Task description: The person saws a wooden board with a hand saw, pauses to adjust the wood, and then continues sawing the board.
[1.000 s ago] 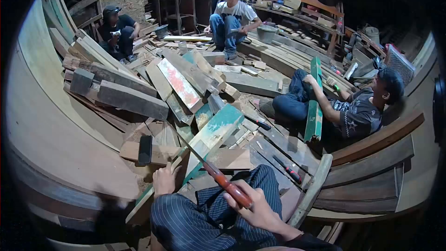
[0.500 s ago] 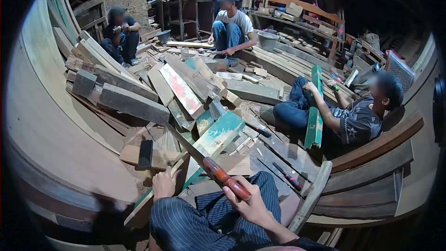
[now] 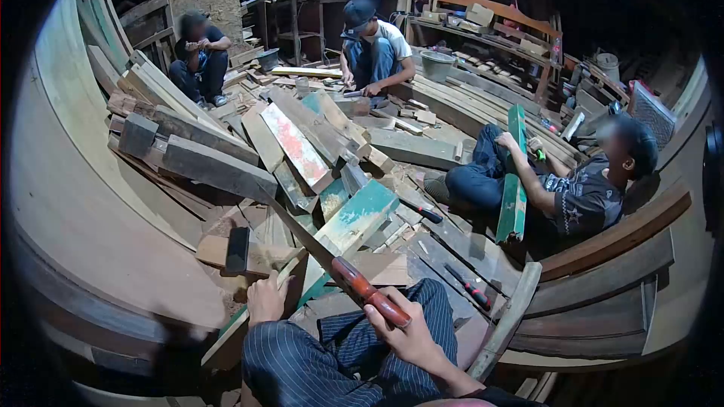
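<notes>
My right hand (image 3: 403, 332) is closed round the reddish-brown wooden handle of a machete (image 3: 302, 235). Its long dark blade points forward and left, passing over the wood pile. My left hand (image 3: 266, 298) grips the upper edge of a wooden board (image 3: 235, 341) with green paint along one side, beside my left knee. Between my hands and the pile lies a green-painted plank (image 3: 351, 218), its pale bare wood partly exposed. The blade passes in front of this wood; whether it touches cannot be told.
A black phone (image 3: 237, 249) rests on a block just ahead of my left hand. Screwdriver-like tools with red-and-black handles (image 3: 477, 295) lie to the right. Scrap timber (image 3: 294, 143) fills the middle. One co-worker (image 3: 596, 181) holds a green beam (image 3: 513, 196); others sit farther back.
The co-worker in the white shirt has bent the head down and forward. The co-worker at right has shifted a hand behind the green beam. My hands and the machete stay nearly still.
</notes>
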A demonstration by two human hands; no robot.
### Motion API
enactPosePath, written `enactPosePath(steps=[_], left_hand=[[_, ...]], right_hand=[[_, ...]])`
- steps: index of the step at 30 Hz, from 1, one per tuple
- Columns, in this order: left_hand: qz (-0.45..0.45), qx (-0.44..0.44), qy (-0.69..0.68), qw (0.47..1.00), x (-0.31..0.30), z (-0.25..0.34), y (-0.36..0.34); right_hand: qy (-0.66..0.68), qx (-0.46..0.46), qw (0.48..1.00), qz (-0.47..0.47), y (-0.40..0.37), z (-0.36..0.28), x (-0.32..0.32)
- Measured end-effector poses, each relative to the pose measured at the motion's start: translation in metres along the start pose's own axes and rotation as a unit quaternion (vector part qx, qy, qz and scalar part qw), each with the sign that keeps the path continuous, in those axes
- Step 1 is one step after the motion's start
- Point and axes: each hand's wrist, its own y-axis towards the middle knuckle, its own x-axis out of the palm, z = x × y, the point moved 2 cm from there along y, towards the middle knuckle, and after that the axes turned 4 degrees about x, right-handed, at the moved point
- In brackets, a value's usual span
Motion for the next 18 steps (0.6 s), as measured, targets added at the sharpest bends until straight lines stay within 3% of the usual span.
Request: enactPosePath(steps=[18], left_hand=[[0.009,0.002,-0.009,1.0,0.002,-0.001,0.0]], right_hand=[[-0.018,0.009,1.0,-0.001,-0.002,0.004,-0.001]])
